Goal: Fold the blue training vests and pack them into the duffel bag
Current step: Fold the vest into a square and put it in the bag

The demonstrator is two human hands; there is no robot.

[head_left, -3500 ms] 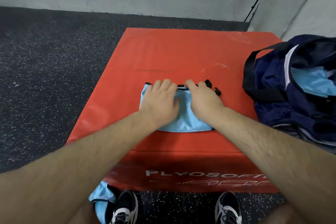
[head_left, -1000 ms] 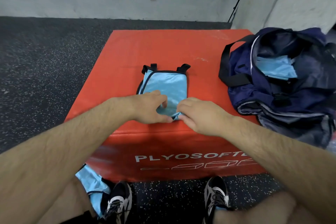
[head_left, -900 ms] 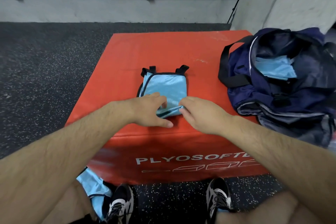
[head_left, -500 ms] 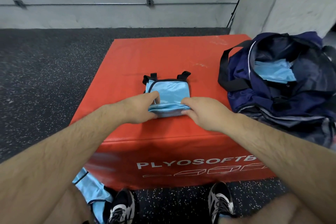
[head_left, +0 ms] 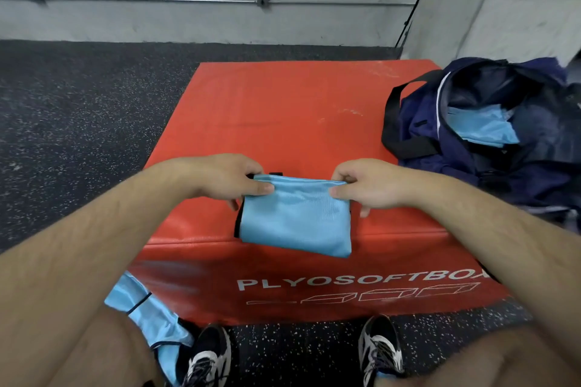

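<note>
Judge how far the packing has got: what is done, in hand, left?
Done: one blue vest lies inside the open duffel bag. In hand: the left grip and right grip pinch the top corners of a folded vest over the red box. Left: pack it, then fold the loose vest by the left shoe.

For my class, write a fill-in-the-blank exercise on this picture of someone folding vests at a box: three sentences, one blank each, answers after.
1. The folded vest, pinched at its top corners by the left hand and the right hand, is ____ in colour.
2. The dark bag sits on the person's ____ side.
3. A loose vest lies beside the person's ____ shoe.
Missing words: blue; right; left.
</note>
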